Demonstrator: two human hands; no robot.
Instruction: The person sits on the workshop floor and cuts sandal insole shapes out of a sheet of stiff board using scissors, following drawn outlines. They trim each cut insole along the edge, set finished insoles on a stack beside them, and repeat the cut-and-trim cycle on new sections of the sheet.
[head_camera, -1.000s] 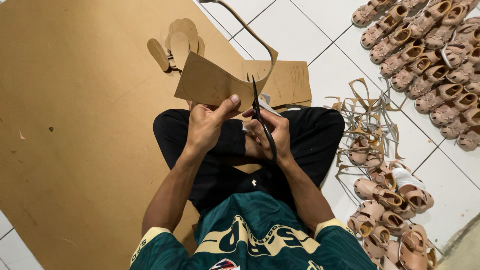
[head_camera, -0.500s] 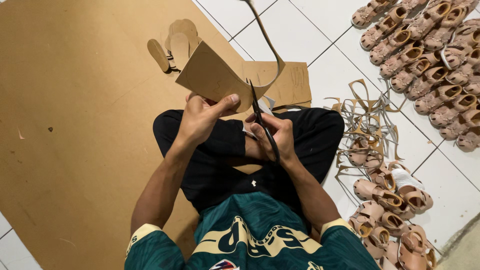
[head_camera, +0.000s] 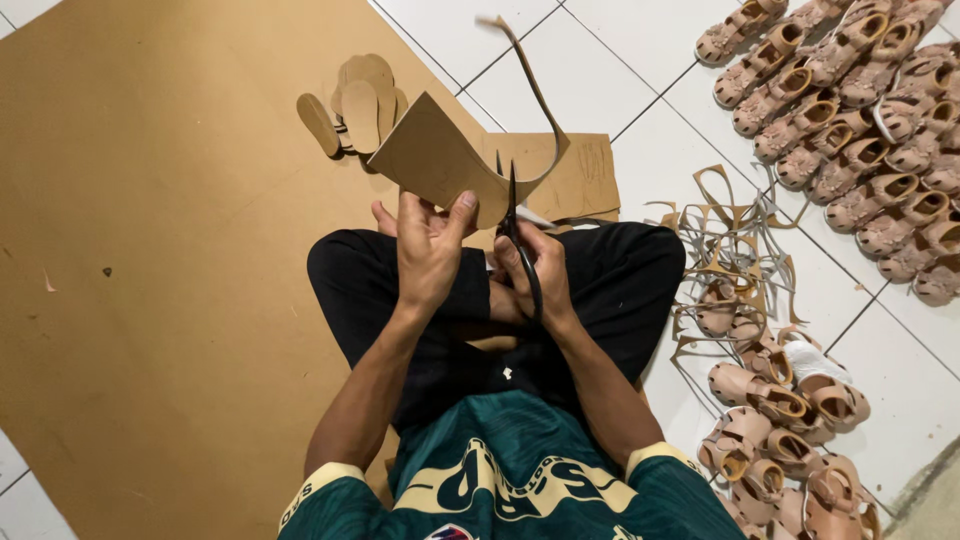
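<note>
Shirt: dark green jersey (head_camera: 510, 470); cream lettering across the chest
Sleeves: short; cream cuffs (head_camera: 322, 478) with dark trim
Trousers: black (head_camera: 620, 280); small white mark near the waist
Arms: bare

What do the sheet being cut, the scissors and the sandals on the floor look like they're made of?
The brown sheet in the left hand looks like thin matte fibreboard or cardboard: flat tan surface, and the cut strip curls freely. The scissors in the right hand look like dark metal, with thin rigid blades. The sandals seem moulded rubber or plastic, pinkish-tan with a slight sheen.
</note>
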